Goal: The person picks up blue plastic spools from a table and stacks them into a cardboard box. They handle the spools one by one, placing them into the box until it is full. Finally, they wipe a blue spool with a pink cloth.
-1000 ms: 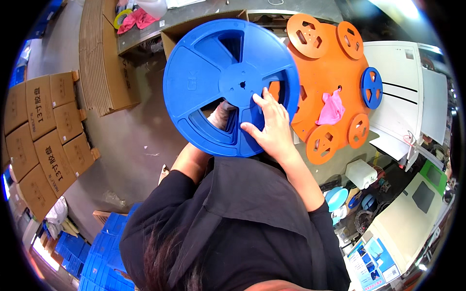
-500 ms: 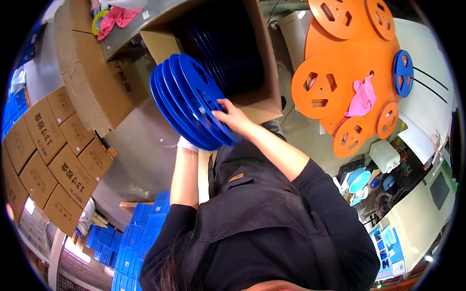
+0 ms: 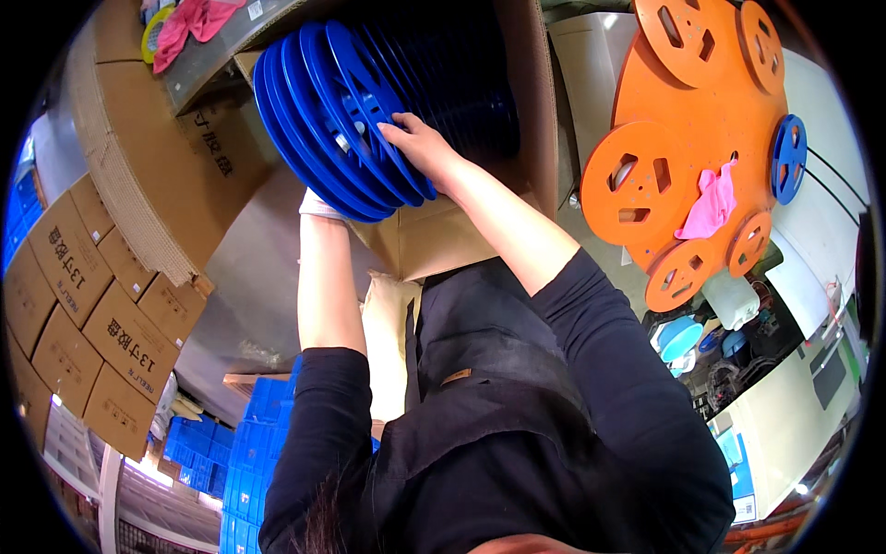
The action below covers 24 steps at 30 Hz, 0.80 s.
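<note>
Blue reels (image 3: 314, 120) leaning on edge, flanges standing apart, showing upper left of frame; shadowed reels (image 3: 448, 92) standing in row, top centre.

The site is an industrial workshop of the production and packing type. Left side: stacked cartons (image 3: 129, 325) of uniform pattern, a bundle of flattened cardboard (image 3: 125, 148) and, lower down, stacks of blue plastic crates (image 3: 256, 452), with bare grey flooring (image 3: 242, 300) between them. Centre: 1 open carton (image 3: 434, 245) containing a row of blue reels (image 3: 443, 102) of like form. Right side: a large orange plate (image 3: 706, 134) bearing 5 orange discs (image 3: 639, 189) and 1 blue disc (image 3: 788, 159) around its edge and, lower in view, a beige machine housing (image 3: 775, 436).
</note>
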Motion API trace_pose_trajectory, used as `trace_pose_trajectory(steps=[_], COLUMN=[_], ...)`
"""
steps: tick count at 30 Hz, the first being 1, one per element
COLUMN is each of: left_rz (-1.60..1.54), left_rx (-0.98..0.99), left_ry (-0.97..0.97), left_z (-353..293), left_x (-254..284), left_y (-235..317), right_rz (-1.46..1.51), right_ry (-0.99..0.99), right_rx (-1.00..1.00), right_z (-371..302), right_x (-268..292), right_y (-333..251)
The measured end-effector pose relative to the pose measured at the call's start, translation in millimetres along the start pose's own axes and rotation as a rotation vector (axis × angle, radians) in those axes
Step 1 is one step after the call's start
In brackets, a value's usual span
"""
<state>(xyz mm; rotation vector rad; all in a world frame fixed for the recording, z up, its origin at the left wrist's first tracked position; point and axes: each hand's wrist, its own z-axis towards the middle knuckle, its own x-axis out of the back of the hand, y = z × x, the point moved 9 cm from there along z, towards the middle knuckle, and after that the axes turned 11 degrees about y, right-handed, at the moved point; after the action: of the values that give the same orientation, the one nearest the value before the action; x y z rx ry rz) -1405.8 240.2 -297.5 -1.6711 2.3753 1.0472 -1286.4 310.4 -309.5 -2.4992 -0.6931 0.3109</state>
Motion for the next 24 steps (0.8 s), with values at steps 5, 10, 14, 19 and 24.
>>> trace_pose_trajectory(steps=[5,10,14,19,24], left_rz=[0.045,0.261,-0.062,0.584,0.886], left_rx=[0.085,-0.126,-0.064,0.271,0.231], left_ry=[0.081,0.041,0.483,0.403,0.285], left_z=[35,46,-30,-147,-165], left_x=[10,27,85,150,86], left_y=[-12,-17,-83,-231,-212], right_rz=[0.042,-0.005,-0.206,-0.306,-0.332], right_ry=[0.062,0.200,0.253,0.226,0.327], right_rx=[-0.029,0.235,0.180,-0.062,-0.053], right_z=[17,40,-40,-119,-126], right_x=[-3,12,65,147,204], right_y=[15,44,122,203,179])
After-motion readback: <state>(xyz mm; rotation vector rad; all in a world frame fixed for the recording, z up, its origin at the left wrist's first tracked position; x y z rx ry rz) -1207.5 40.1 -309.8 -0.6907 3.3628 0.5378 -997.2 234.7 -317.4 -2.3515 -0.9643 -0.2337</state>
